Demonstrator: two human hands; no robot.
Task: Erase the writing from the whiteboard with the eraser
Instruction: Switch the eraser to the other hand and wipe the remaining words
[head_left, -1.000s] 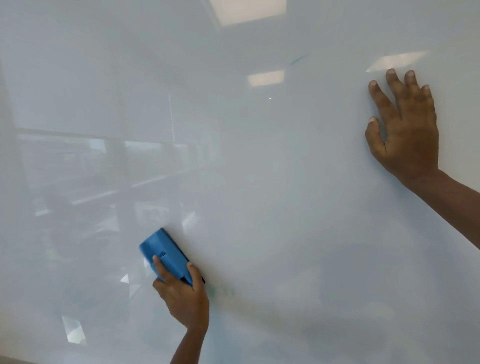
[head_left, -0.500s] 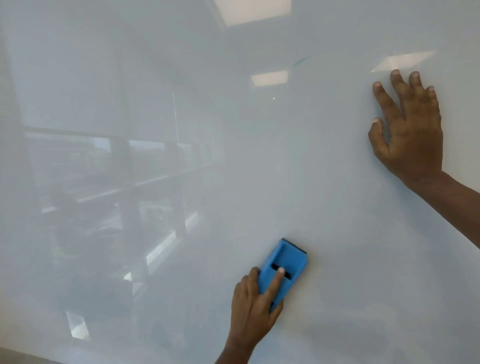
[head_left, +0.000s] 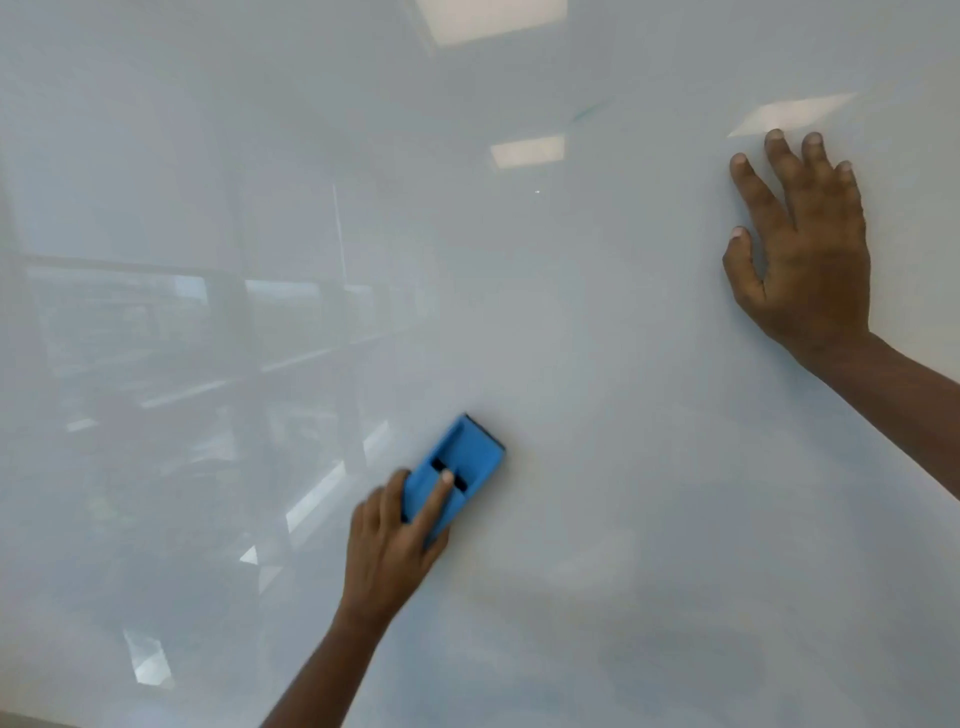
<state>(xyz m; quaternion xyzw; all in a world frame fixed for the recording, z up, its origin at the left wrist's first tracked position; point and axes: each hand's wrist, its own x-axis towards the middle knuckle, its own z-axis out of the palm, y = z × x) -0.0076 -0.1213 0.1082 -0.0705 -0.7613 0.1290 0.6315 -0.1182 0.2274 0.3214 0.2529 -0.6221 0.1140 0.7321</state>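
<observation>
Mid-wipe: the left hand (head_left: 387, 551) grips the blue rectangular plastic eraser (head_left: 457, 470) against the glossy white whiteboard (head_left: 597, 364), the right hand (head_left: 802, 260) lies open and flat on it, and the faint teal streak (head_left: 589, 111) likely needs an upward stroke next.

place: office or meeting room | in front of me: glossy wall whiteboard (head_left: 597, 322) | reflected in it: rectangular ceiling light panels (head_left: 527, 150), a long row of windows (head_left: 218, 322) | I see no more

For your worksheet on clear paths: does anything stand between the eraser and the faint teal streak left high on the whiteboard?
Nothing visible does. The eraser, held by the left hand, faces bare whiteboard all the way up to the teal streak. The right hand lies flat on the board well off to the right of that path.
</observation>
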